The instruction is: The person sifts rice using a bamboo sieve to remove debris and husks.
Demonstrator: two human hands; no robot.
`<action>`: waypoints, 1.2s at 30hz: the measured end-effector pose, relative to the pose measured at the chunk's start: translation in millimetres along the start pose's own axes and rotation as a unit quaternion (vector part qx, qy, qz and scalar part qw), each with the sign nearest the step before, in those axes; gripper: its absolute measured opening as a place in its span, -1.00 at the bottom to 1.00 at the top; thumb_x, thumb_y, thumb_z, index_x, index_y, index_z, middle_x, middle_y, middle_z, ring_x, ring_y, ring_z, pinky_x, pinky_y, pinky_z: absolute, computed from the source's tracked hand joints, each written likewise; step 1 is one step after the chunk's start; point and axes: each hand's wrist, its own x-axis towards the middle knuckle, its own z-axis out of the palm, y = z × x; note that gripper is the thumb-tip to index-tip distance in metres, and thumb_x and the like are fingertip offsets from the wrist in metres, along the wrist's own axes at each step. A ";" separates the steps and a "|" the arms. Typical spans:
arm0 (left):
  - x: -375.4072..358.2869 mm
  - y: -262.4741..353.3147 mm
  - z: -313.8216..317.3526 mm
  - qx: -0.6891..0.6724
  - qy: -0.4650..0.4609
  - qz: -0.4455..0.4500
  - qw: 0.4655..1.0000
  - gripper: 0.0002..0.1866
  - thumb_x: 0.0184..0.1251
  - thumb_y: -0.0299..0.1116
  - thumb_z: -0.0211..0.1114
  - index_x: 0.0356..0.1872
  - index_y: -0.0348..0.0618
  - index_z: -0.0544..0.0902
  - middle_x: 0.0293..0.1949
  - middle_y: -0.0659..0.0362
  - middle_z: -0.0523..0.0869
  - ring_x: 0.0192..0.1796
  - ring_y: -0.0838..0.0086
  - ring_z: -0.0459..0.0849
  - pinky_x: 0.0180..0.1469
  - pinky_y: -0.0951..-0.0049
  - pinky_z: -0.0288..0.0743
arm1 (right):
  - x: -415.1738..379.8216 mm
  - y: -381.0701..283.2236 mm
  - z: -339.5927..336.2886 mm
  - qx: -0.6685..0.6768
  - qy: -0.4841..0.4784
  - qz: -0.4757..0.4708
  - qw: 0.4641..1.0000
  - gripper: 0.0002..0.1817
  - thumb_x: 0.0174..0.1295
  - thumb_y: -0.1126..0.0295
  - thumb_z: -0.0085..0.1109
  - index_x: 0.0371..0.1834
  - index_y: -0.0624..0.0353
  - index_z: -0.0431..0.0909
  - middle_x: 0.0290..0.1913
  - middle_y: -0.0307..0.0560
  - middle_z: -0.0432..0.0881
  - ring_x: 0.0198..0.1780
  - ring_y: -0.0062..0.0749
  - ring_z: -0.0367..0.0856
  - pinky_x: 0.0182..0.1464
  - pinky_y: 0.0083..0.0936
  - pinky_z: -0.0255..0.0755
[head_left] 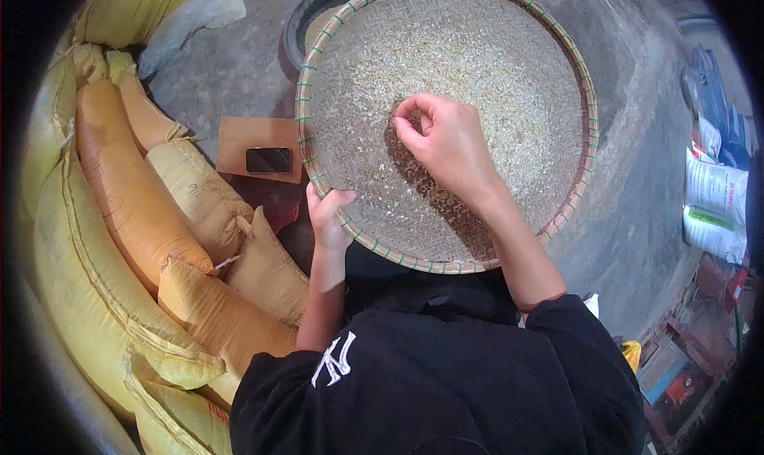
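A round woven bamboo winnowing tray (303,109), its rim bound with green ties, is in front of my body. Pale grains (509,85), which look like rice, are scattered over it, thickest towards the middle and right. My left hand (328,215) is closed on the rim at the lower left, with the thumb over the top. Above the grains, near the tray's middle, my right hand (444,141) is in a pinch, thumb against forefinger. Whatever those fingertips hold, if anything, is too small to make out. The right hand's shadow darkens the grains below.
Stuffed yellow and orange sacks (131,184) are piled on the left. A phone (268,160) rests on a brown board (231,149) beside the tray. Behind the tray, a dark basin (296,33) is partly hidden. A white printed bag (716,204) stands at the right on the concrete floor (629,216).
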 end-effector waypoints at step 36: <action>0.0 -1.1 -0.6 -0.001 0.002 0.007 1.000 -0.55 -0.13 -0.59 0.08 -0.07 -0.36 0.49 -0.19 0.08 0.64 -0.17 0.37 0.63 -0.03 0.38 0.48 | 5.5 3.0 -5.1 -0.013 0.013 0.003 1.000 -0.88 0.15 0.40 0.11 -0.37 0.21 0.57 -0.55 0.00 0.63 -0.56 -0.19 0.60 -0.43 -0.35 0.44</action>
